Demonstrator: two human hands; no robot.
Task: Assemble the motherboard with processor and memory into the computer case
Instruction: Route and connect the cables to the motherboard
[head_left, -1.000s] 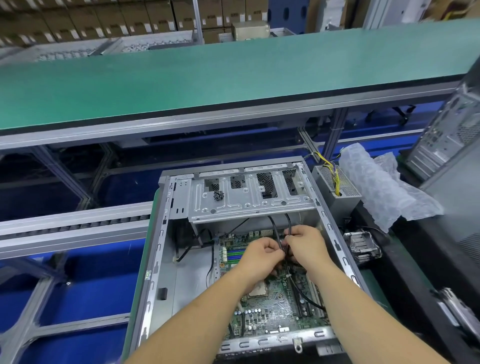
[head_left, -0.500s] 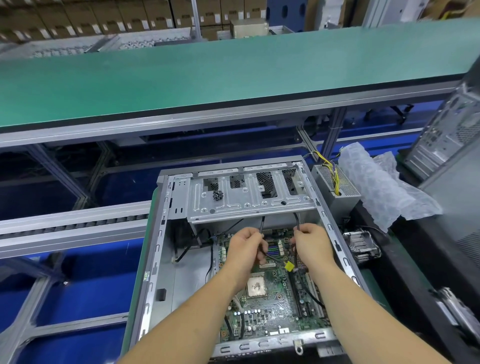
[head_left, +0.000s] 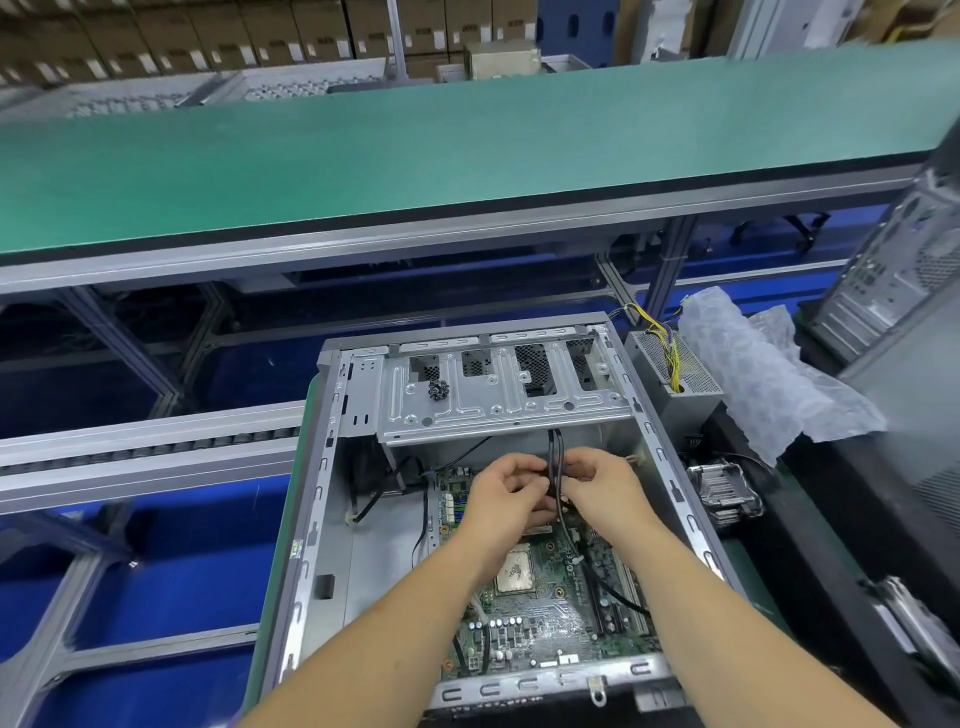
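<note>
Green board (head_left: 540, 618) seated in case (head_left: 332, 519), processor (head_left: 514, 571) fitted | both hands (head_left: 558, 491) together, pinching black cables (head_left: 555, 457) | left: cabling; memory unclear

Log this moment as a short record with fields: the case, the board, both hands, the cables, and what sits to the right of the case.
case: open computer case lying on its side
board: motherboard inside the case, processor uncovered
left hand: pinching the black cables
right hand: gripping the same cables
cables: hang from under the drive cage, over the board
right of case: power supply, bubble wrap, cooler
</note>
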